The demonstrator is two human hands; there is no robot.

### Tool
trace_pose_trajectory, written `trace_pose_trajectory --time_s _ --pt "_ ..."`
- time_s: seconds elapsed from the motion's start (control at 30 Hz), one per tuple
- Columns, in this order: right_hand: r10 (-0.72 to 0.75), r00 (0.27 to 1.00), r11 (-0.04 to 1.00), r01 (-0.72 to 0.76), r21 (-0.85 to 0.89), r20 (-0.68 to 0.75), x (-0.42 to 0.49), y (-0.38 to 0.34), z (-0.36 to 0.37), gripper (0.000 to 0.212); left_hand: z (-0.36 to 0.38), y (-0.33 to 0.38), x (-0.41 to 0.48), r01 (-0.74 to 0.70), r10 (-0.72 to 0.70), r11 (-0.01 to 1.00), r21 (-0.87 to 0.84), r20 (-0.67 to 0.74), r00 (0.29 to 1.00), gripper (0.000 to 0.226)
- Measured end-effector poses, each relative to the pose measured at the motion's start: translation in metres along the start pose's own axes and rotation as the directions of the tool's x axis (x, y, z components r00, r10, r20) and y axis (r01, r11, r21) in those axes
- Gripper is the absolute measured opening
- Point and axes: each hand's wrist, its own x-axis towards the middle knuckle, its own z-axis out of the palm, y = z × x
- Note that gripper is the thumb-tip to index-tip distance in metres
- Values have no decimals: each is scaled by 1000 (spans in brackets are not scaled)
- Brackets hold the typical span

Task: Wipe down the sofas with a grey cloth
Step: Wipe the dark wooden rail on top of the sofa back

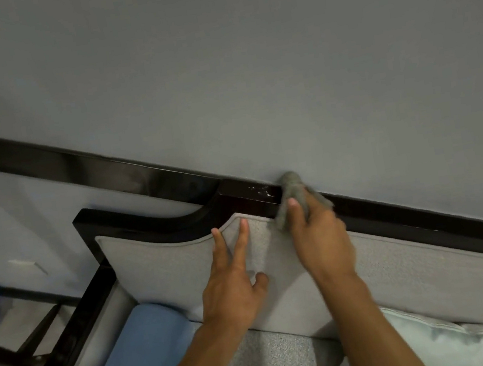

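The sofa [168, 266] has a grey upholstered backrest inside a glossy dark wooden frame [249, 200] that stands against the wall. My right hand [317, 234] grips a bunched grey cloth [292, 187] and presses it onto the top rail of the frame, beside a patch of pale scuff marks. My left hand [236, 280] lies flat on the backrest just left of it, fingers spread, holding nothing.
A blue bolster cushion [135, 361] lies along the dark left armrest [69, 340]. A pale silky pillow [452, 342] sits at the lower right. The grey wall [246, 56] carries a dark trim strip. A dark cross-braced frame [14, 351] stands left of the sofa.
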Motion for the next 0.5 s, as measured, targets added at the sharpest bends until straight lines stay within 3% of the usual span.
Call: trace_pose_trajectory --time_s 0.13,0.27,0.37,0.5 --pt "-158 976 984 169 -64 148 -9 -40 34 50 -4 1 1 12 -13 999 34 39 999 111" --pt "-105 989 988 116 -99 109 0 -12 14 48 -12 -3 2 6 -8 1000 27 80 997 103" --pt "13 1000 999 -13 35 22 4 8 4 53 -13 -4 1 2 -4 1000 15 90 996 106" --pt "-45 998 973 33 228 49 -2 -24 32 50 -9 -3 2 4 -2 1000 -27 67 998 107"
